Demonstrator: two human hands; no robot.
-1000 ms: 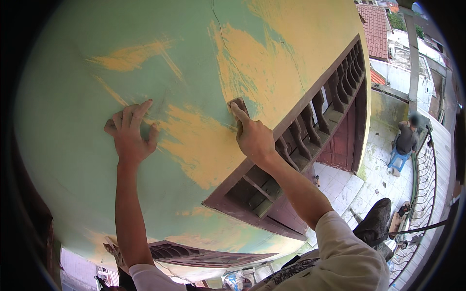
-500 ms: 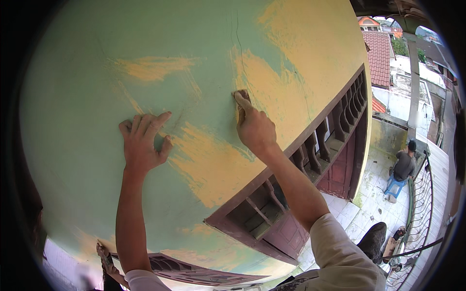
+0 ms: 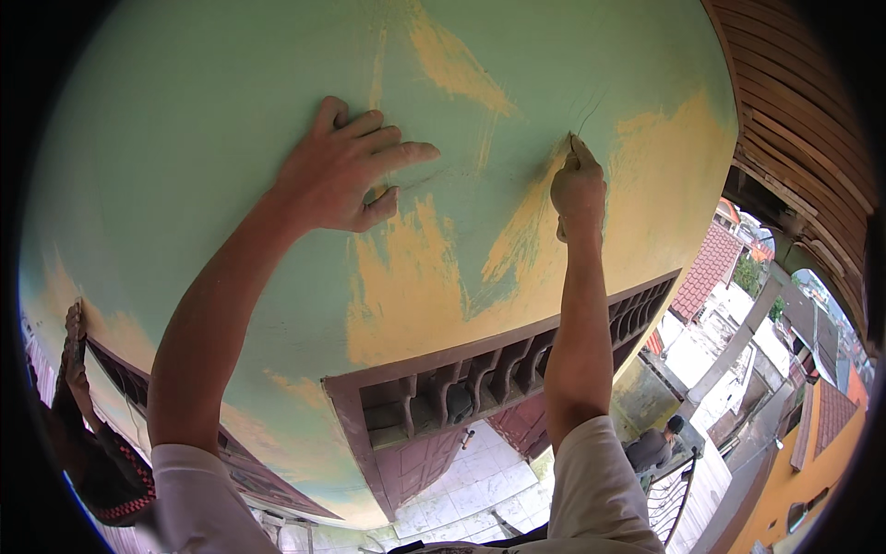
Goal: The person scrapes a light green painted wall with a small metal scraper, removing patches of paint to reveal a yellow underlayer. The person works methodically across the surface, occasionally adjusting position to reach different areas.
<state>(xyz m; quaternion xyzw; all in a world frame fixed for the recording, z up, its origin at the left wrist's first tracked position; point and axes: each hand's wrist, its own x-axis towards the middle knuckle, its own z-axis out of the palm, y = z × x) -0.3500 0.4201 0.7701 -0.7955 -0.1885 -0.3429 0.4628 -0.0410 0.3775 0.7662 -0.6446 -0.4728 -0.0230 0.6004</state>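
Wall fills the middle and upper frame: brace your left hand, spread open at upper centre, and move your right hand, closed around something small that your fingers mostly hide, with even pressure near the thin crack at upper right. Farther down, spare the brown window frame at lower centre.

Wall: matt paint, smooth, with rough-looking streaked patches. Window frame: dull painted wood. Ceiling: slatted wood. Floor: smooth tile. Right sleeve: matt cloth.
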